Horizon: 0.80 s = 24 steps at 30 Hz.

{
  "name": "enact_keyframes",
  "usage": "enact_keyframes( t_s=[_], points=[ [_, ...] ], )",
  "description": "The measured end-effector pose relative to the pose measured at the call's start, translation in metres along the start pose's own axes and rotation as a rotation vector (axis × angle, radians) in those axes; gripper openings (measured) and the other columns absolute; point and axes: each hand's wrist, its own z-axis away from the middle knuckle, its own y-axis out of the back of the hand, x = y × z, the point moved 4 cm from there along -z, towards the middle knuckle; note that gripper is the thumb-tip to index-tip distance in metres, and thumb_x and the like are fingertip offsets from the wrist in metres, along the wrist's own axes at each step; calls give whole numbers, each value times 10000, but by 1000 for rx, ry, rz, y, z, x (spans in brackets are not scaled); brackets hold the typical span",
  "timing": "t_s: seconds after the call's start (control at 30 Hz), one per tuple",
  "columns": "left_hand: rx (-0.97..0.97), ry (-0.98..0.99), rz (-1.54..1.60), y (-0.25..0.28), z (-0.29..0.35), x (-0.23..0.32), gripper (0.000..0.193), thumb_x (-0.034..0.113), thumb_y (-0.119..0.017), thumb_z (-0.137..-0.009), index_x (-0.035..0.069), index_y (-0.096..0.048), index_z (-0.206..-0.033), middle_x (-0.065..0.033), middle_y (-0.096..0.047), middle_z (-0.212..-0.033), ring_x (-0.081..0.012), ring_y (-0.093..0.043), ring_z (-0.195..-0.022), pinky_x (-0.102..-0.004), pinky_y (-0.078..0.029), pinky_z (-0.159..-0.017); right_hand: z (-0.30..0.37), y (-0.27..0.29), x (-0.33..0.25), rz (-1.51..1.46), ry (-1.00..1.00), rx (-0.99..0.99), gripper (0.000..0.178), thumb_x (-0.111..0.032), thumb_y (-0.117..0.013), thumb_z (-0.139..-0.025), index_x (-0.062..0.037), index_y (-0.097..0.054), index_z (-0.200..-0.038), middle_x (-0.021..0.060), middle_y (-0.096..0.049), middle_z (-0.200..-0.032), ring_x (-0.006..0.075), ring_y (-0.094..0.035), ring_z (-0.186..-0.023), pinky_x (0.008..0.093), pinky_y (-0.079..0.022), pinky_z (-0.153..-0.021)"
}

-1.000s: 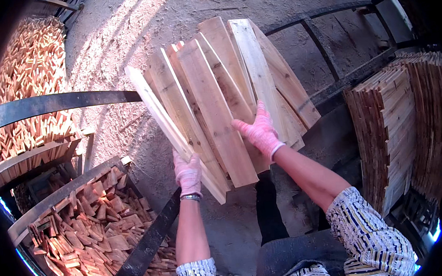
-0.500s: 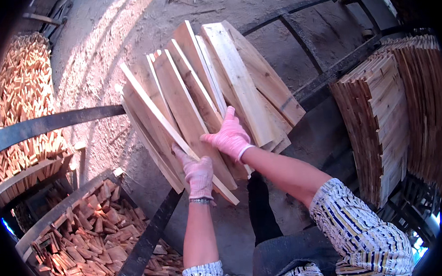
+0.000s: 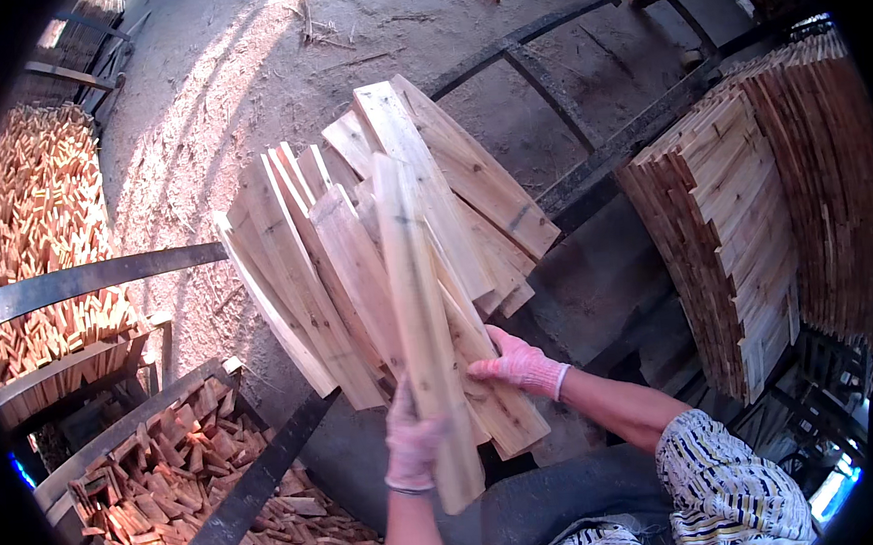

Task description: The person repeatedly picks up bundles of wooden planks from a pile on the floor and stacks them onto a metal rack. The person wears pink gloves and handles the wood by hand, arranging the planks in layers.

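Observation:
A loose pile of pale wooden boards [image 3: 283,261] lies fanned out in front of me, their long sides running away from me. My left hand [image 3: 413,443], in a pink glove and slightly blurred, is closed around the near part of one long board [image 3: 417,323]. That board is raised over the others, its near end towards my body. My right hand [image 3: 525,365], also gloved in pink, grips the right edge of another board [image 3: 508,415], thumb on its face and fingers partly hidden beyond the edge. This second board slants below and to the right of the first.
A dark metal frame [image 3: 556,98] runs behind and right of the pile, with a metal bar [image 3: 101,280] at left. Tall stacked boards [image 3: 740,227] stand at right. Short wood offcuts fill a bin [image 3: 171,474] at lower left; more wood pieces [image 3: 43,214] lie beyond.
My left hand has lifted a board and drawn it nearer over the pile. My right hand has moved nearer and to the right, onto another board's edge. The whole view has shifted a little.

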Motion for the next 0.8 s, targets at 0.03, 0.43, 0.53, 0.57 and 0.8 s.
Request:
enact_keyframes(
  t_s=[0.03,0.43,0.53,0.57,0.8],
  points=[
    [34,1,-24,19,-7,1,806,-61,-672,-735,7,-412,-1495,-119,-578,-1347,-239,-618,-1164,-337,-549,-947,2,0,7,-12,2,-4,841,-388,-813,-786,-18,-436,-1439,181,-606,-1312,260,-557,-1236,372,-422,-1059],
    [0,-189,-156,-35,1,-35,885,9,-681,-832,38,-188,-1566,-198,-417,-1438,-298,-516,-1224,-397,-496,-1020,73,27,15,286,7,98,815,-495,-718,-799,-46,-410,-1406,271,-607,-1272,401,-592,-1198,447,-484,-970],
    [65,-282,-627,-88,50,-61,869,64,-790,-823,49,-257,-1510,-235,-556,-1266,-257,-555,-1157,-418,-528,-945,138,62,33,214,-69,57,828,-473,-710,-810,-54,-390,-1448,251,-596,-1317,387,-577,-1230,442,-465,-1000],
    [-44,-270,-523,-114,62,-74,823,143,-775,-854,59,-282,-1508,-217,-532,-1315,-263,-547,-1177,-427,-525,-952,165,81,46,115,-71,91,831,-465,-703,-819,-63,-379,-1470,241,-586,-1342,376,-566,-1254,437,-452,-1020],
    [-486,-179,-214,-300,107,-108,1043,-41,-754,-718,55,-173,-1579,-174,-399,-1486,-320,-493,-1277,-443,-448,-1084,324,195,129,-176,75,498,892,-476,-736,-827,-29,-345,-1493,249,-562,-1363,353,-549,-1280,399,-438,-1050]
  ],
)
